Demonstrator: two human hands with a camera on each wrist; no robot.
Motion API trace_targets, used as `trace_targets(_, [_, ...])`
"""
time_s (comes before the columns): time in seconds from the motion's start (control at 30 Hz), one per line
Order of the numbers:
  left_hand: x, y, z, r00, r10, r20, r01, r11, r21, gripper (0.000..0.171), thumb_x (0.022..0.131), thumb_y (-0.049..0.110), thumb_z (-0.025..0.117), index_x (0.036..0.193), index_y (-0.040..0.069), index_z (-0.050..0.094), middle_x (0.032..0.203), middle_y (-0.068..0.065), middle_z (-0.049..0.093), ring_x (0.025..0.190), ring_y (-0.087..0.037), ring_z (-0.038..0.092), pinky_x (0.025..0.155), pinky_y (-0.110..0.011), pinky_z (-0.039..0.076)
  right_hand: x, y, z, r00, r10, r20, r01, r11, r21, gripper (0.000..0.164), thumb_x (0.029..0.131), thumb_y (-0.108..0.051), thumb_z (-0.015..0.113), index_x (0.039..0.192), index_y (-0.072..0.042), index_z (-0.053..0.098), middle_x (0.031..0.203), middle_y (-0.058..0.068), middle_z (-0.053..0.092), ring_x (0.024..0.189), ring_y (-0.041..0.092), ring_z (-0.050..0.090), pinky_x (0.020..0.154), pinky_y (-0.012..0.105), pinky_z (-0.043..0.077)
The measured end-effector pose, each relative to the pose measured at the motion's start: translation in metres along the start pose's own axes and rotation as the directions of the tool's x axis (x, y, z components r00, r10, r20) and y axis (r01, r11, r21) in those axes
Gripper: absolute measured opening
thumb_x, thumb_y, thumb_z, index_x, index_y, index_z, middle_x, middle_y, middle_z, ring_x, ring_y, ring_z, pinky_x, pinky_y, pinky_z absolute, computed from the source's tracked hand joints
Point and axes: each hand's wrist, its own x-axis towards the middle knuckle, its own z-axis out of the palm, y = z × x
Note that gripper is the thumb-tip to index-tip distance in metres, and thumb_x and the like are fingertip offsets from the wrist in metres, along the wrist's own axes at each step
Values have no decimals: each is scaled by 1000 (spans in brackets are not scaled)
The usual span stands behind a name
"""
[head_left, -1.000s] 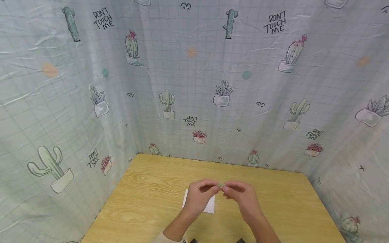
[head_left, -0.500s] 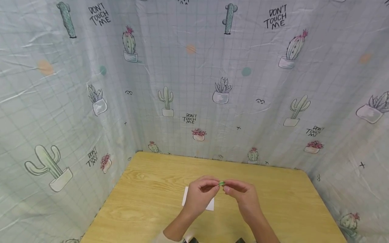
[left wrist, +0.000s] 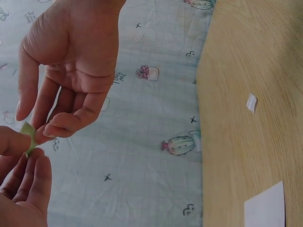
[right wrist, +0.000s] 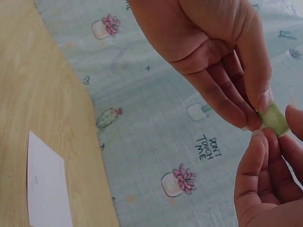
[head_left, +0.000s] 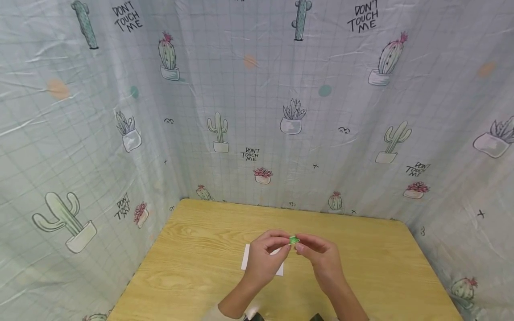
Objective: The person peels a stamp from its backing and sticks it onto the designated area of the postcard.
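Observation:
A small light-green strip (head_left: 294, 240), thin, bent and of unclear kind, is held up between both hands above the table. My left hand (head_left: 260, 261) pinches it between thumb and fingers. In the right wrist view the left hand (right wrist: 208, 52) has its thumb on the green strip (right wrist: 274, 119). My right hand (head_left: 324, 257) touches the strip's other side with bent, loose fingertips. Its thumb stands apart from the fingers by the strip's edge, as the left wrist view shows on the right hand (left wrist: 78, 61). Part of the strip is hidden by fingers.
A white rectangular sheet (head_left: 245, 257) lies on the wooden table (head_left: 201, 236), partly behind the left hand. A small white slip (left wrist: 252, 102) lies on the table too. A cactus-print curtain (head_left: 257, 111) hangs round the table's back and sides.
The green strip has tilted and spread, showing more bright green than the thin greyish edge seen before. The hands stay together at about the same place. The head view has tipped slightly downward.

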Motion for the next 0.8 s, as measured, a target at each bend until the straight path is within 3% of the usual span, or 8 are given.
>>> trace_targets(0.37, [-1, 0, 1, 1000, 12, -3, -12, 999, 38, 7, 94, 5, 75, 98, 2, 81, 114, -7, 74, 110, -19, 72, 96, -25, 60, 1, 0, 0, 999, 36, -30, -37, 999, -32, 25, 96, 0, 69, 113, 17, 68, 93, -6, 78, 85, 10, 73, 81, 26, 63])
trace_targets(0.57, [0, 2, 1, 1000, 29, 7, -29, 999, 19, 6, 93, 1, 75, 97, -1, 79, 114, -10, 74, 109, -23, 73, 96, -25, 60, 2, -5, 1, 992, 98, -73, -104, 991, -79, 25, 98, -8, 71, 110, 14, 70, 87, -4, 76, 83, 13, 72, 80, 27, 64])
trace_targets(0.8, [0, -2, -1, 994, 104, 46, -103, 994, -26, 6, 92, -2, 73, 96, -4, 77, 113, -17, 74, 107, -26, 74, 95, -27, 62, 4, -12, 1, 985, 159, -63, -163, 984, -73, 20, 100, -11, 68, 99, 9, 72, 84, 0, 74, 76, 17, 73, 73, 27, 64])
